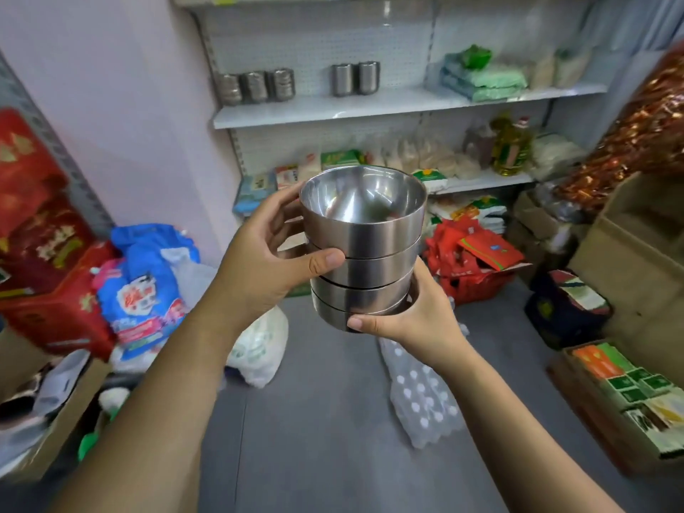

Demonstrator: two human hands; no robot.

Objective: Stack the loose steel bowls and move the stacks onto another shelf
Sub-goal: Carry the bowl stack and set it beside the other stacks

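I hold a stack of several nested steel bowls (364,242) upright in mid-air in front of me. My left hand (274,253) grips the stack's left side, thumb across the front near the middle. My right hand (411,320) cups the bottom bowl from below and the right, thumb on its lower front edge. Ahead, the white middle shelf (370,105) bears other steel bowl stacks (255,87) lying on their sides at the left and two more steel stacks (355,78) near its centre.
Green packets (481,79) fill the shelf's right part. The lower shelf (481,183) is packed with food bags and an oil bottle (512,146). Bags, red packets (470,257), cardboard boxes (629,261) and a bottle pack (422,398) crowd the grey floor.
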